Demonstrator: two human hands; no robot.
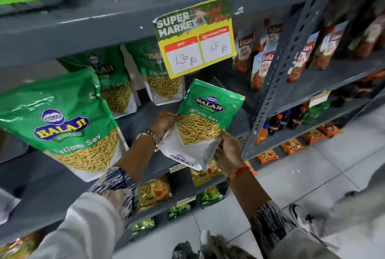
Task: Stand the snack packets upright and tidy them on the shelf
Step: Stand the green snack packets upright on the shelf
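Note:
A green and white Balaji Ratlami Sev packet (205,119) is held upright over the front edge of the grey shelf (143,117). My left hand (163,123) grips its left side and my right hand (228,150) grips its lower right corner. A large packet of the same kind (60,121) leans at the near left. Two more sev packets (112,84) (160,84) stand further back on the same shelf, the right one partly hidden by a price sign.
A yellow price sign (198,38) hangs from the shelf above. A perforated grey upright post (279,75) divides this bay from tomato ketchup pouches (262,65) on the right. Lower shelves hold yellow and green packets (154,192) and bottles (279,123). White floor tiles lie below right.

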